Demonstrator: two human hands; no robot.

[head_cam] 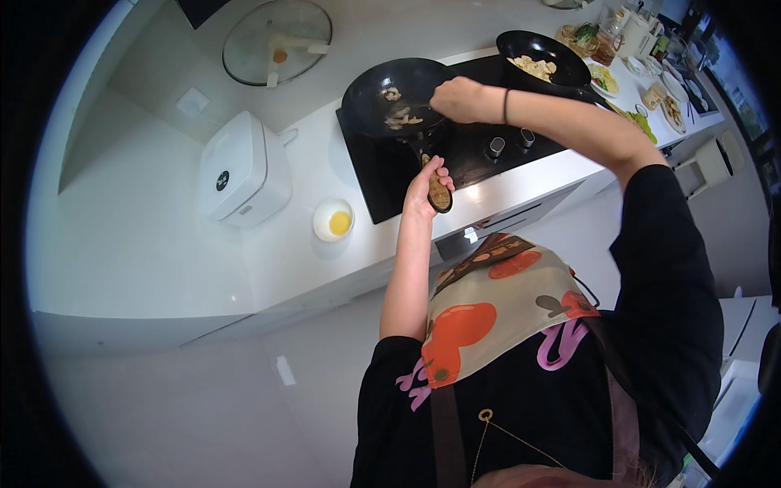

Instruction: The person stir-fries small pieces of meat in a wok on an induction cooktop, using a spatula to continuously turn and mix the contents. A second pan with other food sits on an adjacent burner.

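My left hand (pixel 428 186) is wrapped around the wooden grip of the wok handle (pixel 440 194). The dark wok (pixel 366 91) sits on the left part of the black cooktop (pixel 390 189). Inside lie a few pale pieces of food (pixel 401 119), perhaps sliced meat, in two small clusters. Over the wok's right side, my right hand (pixel 462 100) is closed in a fist, apparently around a thin cooking utensil whose shape is mostly hidden. Left of the cooktop stands a small white bowl (pixel 320 221) with yellow liquid.
A second black pan (pixel 567 55) holds cooked pale pieces (pixel 532 67). Cooktop knobs (pixel 496 146) sit near the front edge. A white appliance (pixel 244 177) and a glass lid (pixel 250 49) are at left. Plates of food (pixel 603 79), an oil bottle (pixel 606 43) and a basket (pixel 573 38) stand far right.
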